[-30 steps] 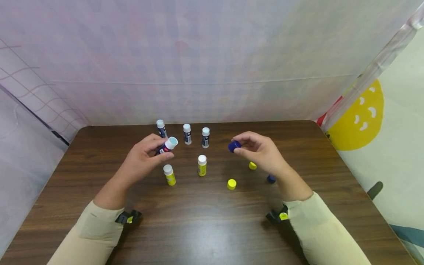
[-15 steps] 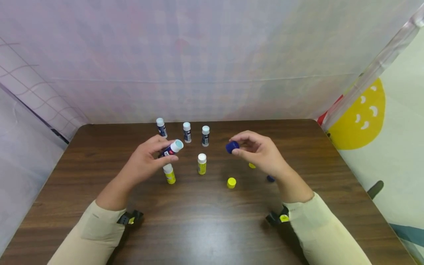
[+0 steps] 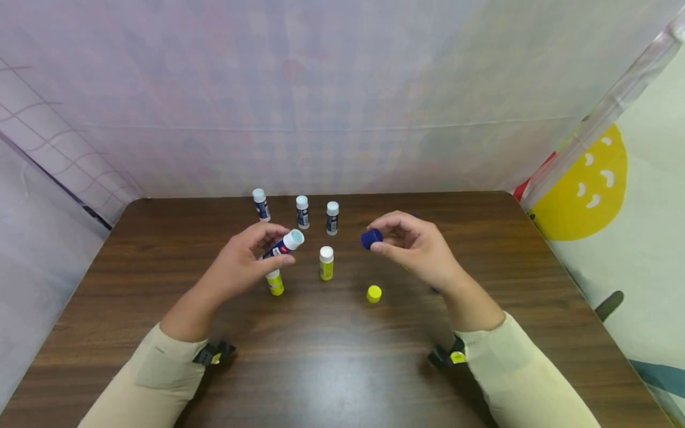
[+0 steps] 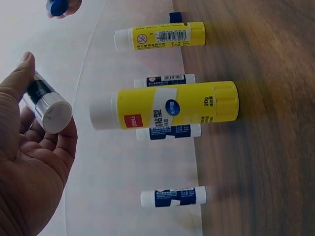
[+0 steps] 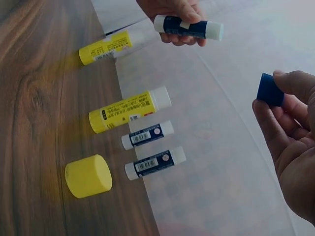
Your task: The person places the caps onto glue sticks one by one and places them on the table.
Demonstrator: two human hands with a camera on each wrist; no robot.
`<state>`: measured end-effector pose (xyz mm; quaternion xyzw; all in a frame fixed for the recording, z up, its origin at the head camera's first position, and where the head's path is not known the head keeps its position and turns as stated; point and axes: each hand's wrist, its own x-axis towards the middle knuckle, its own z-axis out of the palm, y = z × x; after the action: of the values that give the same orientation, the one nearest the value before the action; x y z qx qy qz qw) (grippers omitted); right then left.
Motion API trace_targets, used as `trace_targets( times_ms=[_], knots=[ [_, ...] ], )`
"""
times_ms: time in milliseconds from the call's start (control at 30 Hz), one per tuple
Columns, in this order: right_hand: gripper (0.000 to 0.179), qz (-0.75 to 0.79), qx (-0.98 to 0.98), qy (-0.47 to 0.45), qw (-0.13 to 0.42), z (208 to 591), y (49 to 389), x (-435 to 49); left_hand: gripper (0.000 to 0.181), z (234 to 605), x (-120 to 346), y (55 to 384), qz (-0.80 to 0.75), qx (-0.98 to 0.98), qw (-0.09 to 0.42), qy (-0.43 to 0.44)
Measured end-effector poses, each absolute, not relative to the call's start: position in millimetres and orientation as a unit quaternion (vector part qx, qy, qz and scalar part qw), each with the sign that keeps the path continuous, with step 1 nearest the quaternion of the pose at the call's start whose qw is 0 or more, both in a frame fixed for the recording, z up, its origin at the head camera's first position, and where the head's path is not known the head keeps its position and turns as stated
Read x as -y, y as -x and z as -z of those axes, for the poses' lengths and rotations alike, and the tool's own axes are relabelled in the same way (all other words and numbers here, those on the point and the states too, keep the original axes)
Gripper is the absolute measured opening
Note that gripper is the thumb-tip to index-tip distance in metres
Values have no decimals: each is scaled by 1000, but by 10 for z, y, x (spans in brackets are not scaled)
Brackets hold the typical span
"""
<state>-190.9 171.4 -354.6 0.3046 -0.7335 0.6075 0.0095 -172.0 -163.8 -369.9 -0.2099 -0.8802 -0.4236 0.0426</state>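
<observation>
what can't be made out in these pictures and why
Head view: top of the left yellow glue stick, partly behind the left hand.
Head view: yellow piece, nearly all behind the right hand.
Left wrist view: blue cap, cut off by the top edge.
Head view: navy labels, too small to read.

Held tube point(image 3: 282, 245): between left fingers point(image 3: 266, 227). Behind these, on table point(image 3: 321, 339): three rear tubes point(image 3: 302, 212); before them, near tube point(image 3: 275, 284). Held cap point(image 3: 370, 239): between right fingers point(image 3: 395, 220); loose cap point(image 3: 374, 294) before them. Middle tube point(image 3: 326, 264): between both.
</observation>
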Motion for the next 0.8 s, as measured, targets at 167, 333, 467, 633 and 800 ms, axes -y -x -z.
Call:
trace_targets(
  times_ms=[167,333,467,633,800],
  knots=[
    [25,-605,733,-309,3,3547,1868,-1684,32,3728,1608,1712,430,871,53,230],
    [25,-599,736,-316,-7,3540,1823,-1649,31,3746,1576,1692,428,867,59,248],
    [25,-602,733,-317,-11,3534,1803,-1629,32,3732,1546,1660,429,866,44,252],
    [26,-607,728,-318,-11,3531,1792,-1614,33,3715,1508,1629,429,866,30,255],
    [27,-613,719,-328,-13,3541,1773,-1583,33,3711,1468,1614,419,869,28,260]
  ],
)
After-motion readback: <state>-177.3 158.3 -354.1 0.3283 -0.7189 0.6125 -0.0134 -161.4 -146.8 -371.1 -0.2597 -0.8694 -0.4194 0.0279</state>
